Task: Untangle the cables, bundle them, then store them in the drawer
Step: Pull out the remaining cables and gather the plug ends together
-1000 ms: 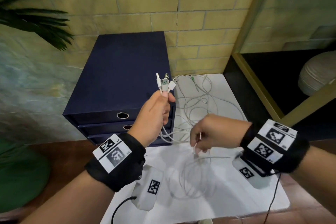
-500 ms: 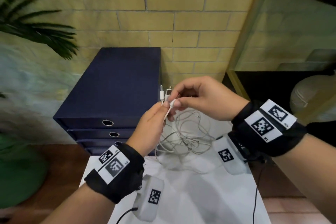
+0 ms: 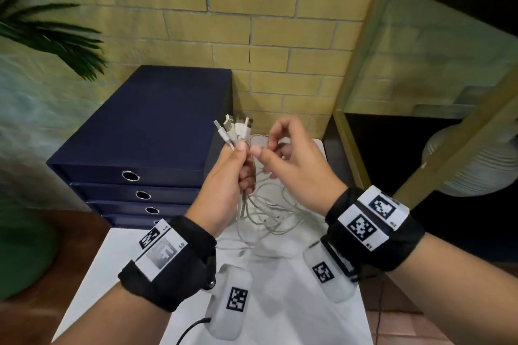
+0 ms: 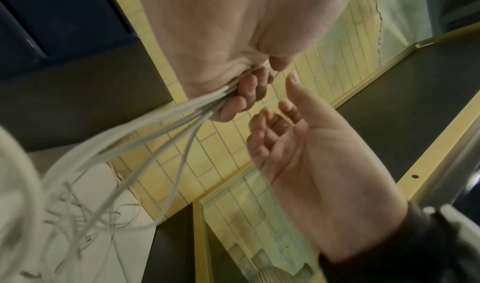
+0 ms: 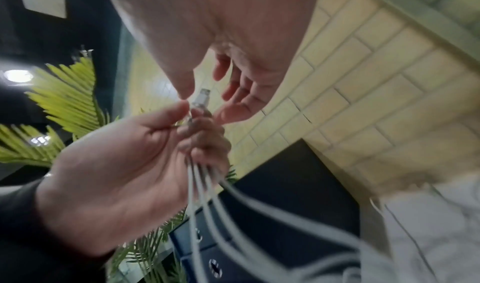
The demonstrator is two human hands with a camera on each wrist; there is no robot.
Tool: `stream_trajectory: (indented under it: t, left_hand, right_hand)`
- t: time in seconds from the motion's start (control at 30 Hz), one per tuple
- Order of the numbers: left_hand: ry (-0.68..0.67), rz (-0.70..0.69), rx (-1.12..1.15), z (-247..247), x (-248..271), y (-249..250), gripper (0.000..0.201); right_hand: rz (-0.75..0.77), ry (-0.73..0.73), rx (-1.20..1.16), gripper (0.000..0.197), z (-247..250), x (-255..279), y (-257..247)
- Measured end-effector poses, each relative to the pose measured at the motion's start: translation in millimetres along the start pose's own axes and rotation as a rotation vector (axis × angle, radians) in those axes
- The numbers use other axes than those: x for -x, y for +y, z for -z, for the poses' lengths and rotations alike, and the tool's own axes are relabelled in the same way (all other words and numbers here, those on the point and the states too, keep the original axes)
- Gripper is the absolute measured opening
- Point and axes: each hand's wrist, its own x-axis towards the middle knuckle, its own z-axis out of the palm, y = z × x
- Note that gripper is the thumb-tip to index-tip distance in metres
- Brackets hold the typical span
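Left hand (image 3: pixel 224 176) fisted round the white cables (image 3: pixel 260 213), plug ends fanned upward above the fist. Right hand (image 3: pixel 291 159) just beside those plugs, fingers loosely curled, holding nothing visible. Slack trailing down onto the counter (image 3: pixel 280 302), right of the navy drawer unit (image 3: pixel 134 137).

Yellow brick wall (image 3: pixel 280 36); white table (image 3: pixel 280 302); palm fronds (image 3: pixel 50 33)

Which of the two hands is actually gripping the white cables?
The left hand: its fingers curl round the bunch of thin white cables just below the plug ends. The right hand beside it holds nothing, fingers loosely curled.
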Motion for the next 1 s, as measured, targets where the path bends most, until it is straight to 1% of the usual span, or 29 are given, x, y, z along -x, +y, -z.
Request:
stream_trajectory:
  t: [0.1, 0.13, 0.2, 0.33, 0.43, 0.5, 0.63, 0.7, 0.8, 0.87, 0.97, 1.0]
  left_hand:
    - [0.039, -0.005, 0.03, -7.7, 1.5, -1.1, 0.028]
    - [0.039, 0.004, 0.054, -10.1, 2.4, -1.0, 0.028]
    - [0.048, 0.018, 0.09, -13.7, 3.7, -0.2, 0.026]
    - [0.095, 0.033, 0.16, -16.1, 4.6, -0.5, 0.016]
    - [0.112, 0.052, 0.203, -18.4, 5.1, 0.1, 0.014]
    - [0.129, 0.039, 0.192, -21.0, 5.5, 0.6, 0.014]
    - [0.149, 0.008, 0.132, -25.3, 6.0, -1.0, 0.014]
    - [0.157, 0.006, 0.117, -25.3, 6.2, -2.8, 0.014]
    - [0.158, 0.015, 0.156, -22.5, 7.2, -6.3, 0.015]
    - [0.15, 0.007, 0.165, -20.0, 8.3, -8.0, 0.015]
    - [0.144, -0.028, 0.147, -14.9, 8.0, -7.6, 0.017]
    - [0.142, -0.041, 0.138, -12.8, 7.3, -6.2, 0.018]
  right_hand:
    - [-0.128, -0.079, -0.181, 0.023, -5.4, 21.0, 16.9]
    - [-0.151, -0.096, -0.211, 0.021, -7.9, 26.7, 22.3]
    - [-0.162, -0.123, -0.193, 0.019, -11.5, 33.9, 31.1]
    - [-0.126, -0.18, -0.044, 0.023, -12.8, 38.6, 36.9]
    - [-0.079, -0.172, 0.063, 0.027, -14.0, 39.9, 39.1]
    - [-0.029, -0.152, 0.141, 0.024, -16.2, 40.9, 44.1]
    - [0.031, -0.147, 0.229, 0.01, -17.8, 41.9, 50.1]
    - [0.058, -0.174, 0.286, 0.009, -16.0, 41.0, 51.3]
    - [0.103, -0.232, 0.381, 0.01, -12.2, 39.9, 53.0]
    - [0.126, -0.273, 0.397, 0.011, -8.6, 40.2, 55.6]
    - [0.121, -0.325, 0.373, 0.005, -2.4, 41.0, 60.7]
    - [0.113, -0.34, 0.376, 0.009, -0.4, 40.8, 63.2]
